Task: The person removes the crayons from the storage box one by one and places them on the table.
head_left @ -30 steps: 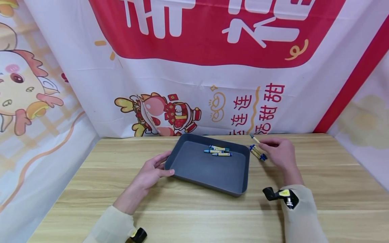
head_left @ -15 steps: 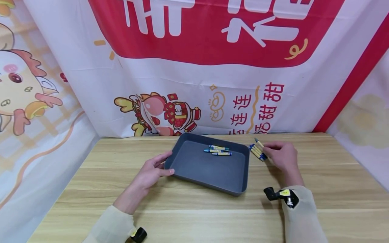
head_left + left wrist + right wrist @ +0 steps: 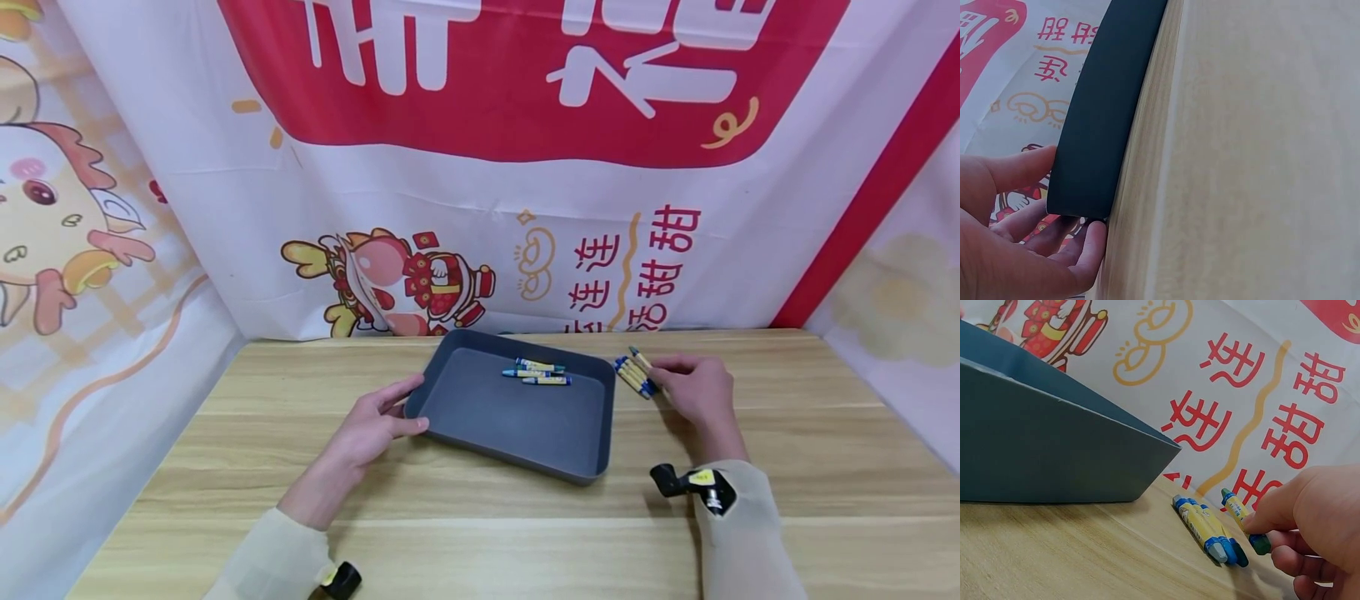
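Note:
My left hand (image 3: 367,425) grips the left corner of a dark grey tray (image 3: 510,454), its thumb at the rim. In the left wrist view, the other fingers curl about the tray's end (image 3: 1094,125). Inside the tray, near its back wall, lie several crayons (image 3: 547,381) in yellow wrappers. To the right of the tray, my right hand (image 3: 697,387) pinches a green crayon (image 3: 1239,511) between thumb and fingers. That crayon is tilted just beside a row of other crayons (image 3: 1200,526) lying together on the table.
The wooden table (image 3: 480,542) ends at a white and red printed cloth (image 3: 487,192) hanging behind it. Another patterned cloth (image 3: 97,250) hangs on the left side. The tray's right wall (image 3: 1060,444) stands close to the loose crayons.
My right hand has brought the green crayon down and slightly right, to the right end of the crayon row. My left hand and the tray stay in place.

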A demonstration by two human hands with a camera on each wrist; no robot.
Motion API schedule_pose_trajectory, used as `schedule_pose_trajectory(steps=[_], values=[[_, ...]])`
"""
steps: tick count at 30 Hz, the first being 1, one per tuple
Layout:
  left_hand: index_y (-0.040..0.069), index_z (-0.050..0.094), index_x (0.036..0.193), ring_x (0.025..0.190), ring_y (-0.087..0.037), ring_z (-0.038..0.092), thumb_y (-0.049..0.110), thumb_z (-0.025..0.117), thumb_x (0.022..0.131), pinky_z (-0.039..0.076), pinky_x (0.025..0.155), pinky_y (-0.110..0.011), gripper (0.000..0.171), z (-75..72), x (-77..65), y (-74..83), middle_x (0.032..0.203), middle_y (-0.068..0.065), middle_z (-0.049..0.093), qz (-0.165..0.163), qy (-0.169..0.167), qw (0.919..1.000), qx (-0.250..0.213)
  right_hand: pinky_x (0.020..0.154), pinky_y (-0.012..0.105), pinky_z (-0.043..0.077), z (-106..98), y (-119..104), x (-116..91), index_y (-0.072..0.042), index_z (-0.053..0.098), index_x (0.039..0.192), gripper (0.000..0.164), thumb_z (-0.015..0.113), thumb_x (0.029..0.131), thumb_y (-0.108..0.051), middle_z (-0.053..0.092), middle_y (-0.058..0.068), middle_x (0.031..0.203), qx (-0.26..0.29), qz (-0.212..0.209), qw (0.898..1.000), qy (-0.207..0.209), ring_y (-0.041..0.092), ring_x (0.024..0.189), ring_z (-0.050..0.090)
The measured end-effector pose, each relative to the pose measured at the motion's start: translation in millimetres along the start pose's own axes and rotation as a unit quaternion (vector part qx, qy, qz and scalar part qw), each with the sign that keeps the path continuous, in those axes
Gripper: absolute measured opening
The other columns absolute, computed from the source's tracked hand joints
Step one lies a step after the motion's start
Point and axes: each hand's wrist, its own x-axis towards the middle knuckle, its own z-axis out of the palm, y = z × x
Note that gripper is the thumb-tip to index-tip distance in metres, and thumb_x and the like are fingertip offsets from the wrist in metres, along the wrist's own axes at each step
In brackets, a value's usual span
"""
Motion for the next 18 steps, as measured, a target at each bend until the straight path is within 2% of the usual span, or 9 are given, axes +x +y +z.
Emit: schedule_pose_trajectory(steps=[12,18], values=[[0.025,0.054,0.157,0.162,-0.041,0.026,0.010,0.075,0.097,0.016,0.131,-0.067,0.065,-0.1,-1.0,0.3,0.175,-0.012,0.031,-0.015,-0.005,0.9998,0.008,0.090,0.037,0.048,-0.3,0.6,-0.9,-0.009,0.074,0.133,0.036,0.068,0.103,-0.030,0.069,0.022,0.139,-0.008,0.004,1.000,0.005,0.036,0.126,0.061],[0.025,0.054,0.157,0.160,-0.040,0.030,0.012,0.076,0.097,0.017,0.131,-0.067,0.065,-1.3,-0.8,-0.7,0.174,-0.014,0.033,-0.012,-0.004,0.9997,0.021,0.093,0.042,0.051,0.9,0.9,-0.9,-0.006,0.077,0.127,0.035,0.069,0.103,-0.030,0.072,0.024,0.133,-0.026,-0.013,0.999,0.019,0.038,0.125,0.063]])
